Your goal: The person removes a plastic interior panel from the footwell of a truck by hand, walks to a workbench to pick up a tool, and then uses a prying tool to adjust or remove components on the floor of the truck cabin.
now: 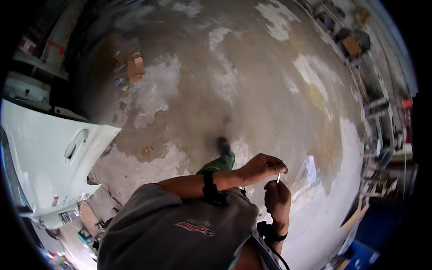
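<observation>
Floored in stained concrete, opening wide from eleven o'clock to one in the head view, with brown cardboard lying toward ten. Edged at nine by a white car door with a pointed corner reaching inward, and at two to three by a row of frames and clutter. Pinching a thin white stick near four o'clock, well apart from both edges, with closed fingertips of the left hand above and curled fingers of the right hand below. Wearing black bands at both wrists.
</observation>
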Motion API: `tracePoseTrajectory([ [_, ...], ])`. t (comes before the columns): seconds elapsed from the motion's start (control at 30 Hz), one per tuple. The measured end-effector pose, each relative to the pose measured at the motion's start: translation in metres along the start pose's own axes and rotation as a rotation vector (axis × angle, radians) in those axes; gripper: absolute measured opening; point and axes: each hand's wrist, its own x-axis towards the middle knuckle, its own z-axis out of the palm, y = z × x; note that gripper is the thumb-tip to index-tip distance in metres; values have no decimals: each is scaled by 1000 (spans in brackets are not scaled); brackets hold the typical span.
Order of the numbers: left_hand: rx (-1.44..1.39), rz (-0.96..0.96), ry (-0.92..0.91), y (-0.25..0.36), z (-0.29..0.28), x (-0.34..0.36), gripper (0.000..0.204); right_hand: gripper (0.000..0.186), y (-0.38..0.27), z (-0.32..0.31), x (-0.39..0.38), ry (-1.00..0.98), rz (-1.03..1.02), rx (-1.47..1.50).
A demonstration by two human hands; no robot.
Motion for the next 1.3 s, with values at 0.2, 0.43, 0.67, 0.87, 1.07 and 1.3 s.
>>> tracePoseTrajectory([
  [0.2,26,87,-2,72,-62,82,27,32,-99,-13,95,-189,70,139],
  [0.43,175,207,381,133,-168,94,32,35,-182,44,217,-593,33,50],
  [0.67,111,245,799,156,-263,103,31,24,-244,129,347,-678,-290,-532],
  [0.87,107,381,1020,211,-358,122,32,27,-334,216,437,-1176,183,-159],
  [1.07,56,460,1236,263,-432,128,30,25,-405,301,517,-1181,-609,-685],
  [1.3,-30,448,1462,290,-474,106,31,25,-463,383,530,-1531,-62,-705],
])
